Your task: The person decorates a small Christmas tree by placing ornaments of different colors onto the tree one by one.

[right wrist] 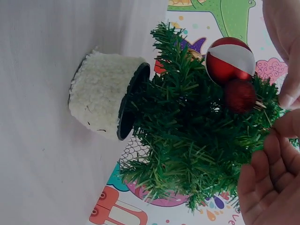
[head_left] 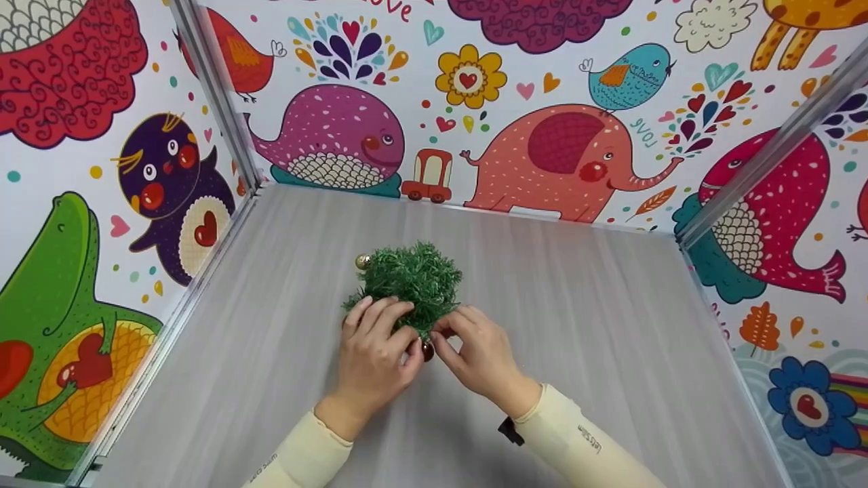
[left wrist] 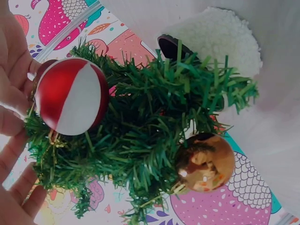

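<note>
A small artificial Christmas tree [head_left: 413, 278] stands in a white fuzzy pot [right wrist: 105, 93] with a dark rim. My left hand [head_left: 380, 352] lies along its near left side, several fingers on the foliage, thumb and forefinger bent together at a branch. Opposite, my right hand [head_left: 485, 352] pinches with thumb and forefinger at the gold cord [right wrist: 262, 107] of a dark red bauble [right wrist: 240, 96]. The fingertips of both hands almost meet near the treetop. A larger red-and-white bauble [left wrist: 72, 96] hangs beside the dark red one. Lower on the tree is a shiny gold bauble [left wrist: 208, 161].
The tree stands on a grey wood-grain tabletop [head_left: 576, 325]. Printed cartoon panels [head_left: 339, 135] rise on the left, back and right. Metal corner posts [head_left: 227, 102] join the panels.
</note>
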### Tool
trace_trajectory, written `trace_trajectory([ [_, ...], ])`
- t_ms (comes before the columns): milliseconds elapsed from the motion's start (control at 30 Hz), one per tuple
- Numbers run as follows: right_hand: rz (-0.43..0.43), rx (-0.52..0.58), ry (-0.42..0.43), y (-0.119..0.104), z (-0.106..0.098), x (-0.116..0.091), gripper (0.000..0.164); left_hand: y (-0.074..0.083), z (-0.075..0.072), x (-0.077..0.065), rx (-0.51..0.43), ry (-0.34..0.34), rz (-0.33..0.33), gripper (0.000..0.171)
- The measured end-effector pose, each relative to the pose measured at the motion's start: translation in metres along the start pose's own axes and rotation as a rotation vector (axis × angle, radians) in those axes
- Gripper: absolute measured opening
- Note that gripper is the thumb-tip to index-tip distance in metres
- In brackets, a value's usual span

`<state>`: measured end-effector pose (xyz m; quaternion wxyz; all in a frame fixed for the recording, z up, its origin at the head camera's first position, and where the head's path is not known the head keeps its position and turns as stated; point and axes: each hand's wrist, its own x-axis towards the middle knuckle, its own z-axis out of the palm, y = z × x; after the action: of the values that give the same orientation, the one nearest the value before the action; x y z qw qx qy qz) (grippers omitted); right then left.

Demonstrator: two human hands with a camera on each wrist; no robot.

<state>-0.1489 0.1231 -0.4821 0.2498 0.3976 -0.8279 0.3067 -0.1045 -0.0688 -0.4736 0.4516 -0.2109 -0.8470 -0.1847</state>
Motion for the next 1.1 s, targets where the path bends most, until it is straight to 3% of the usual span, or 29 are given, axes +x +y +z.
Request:
trace_trajectory([
  [533, -0.024, -0.076, 0.142, 0.004, 0.009, 0.003, 0.004, 0.002, 0.000, 0.006, 0.025, 0.002, -0.017, 0.013],
  [833, -0.044, -0.098, 0.105, 0.005, 0.012, 0.002, 0.005, 0.004, -0.002, 0.007, 0.075, -0.024, -0.037, 0.011],
  [1100, -0.074, -0.118, 0.084, 0.006, 0.012, 0.000, 0.007, 0.005, -0.002, 0.007, 0.062, -0.034, -0.037, 0.006],
])
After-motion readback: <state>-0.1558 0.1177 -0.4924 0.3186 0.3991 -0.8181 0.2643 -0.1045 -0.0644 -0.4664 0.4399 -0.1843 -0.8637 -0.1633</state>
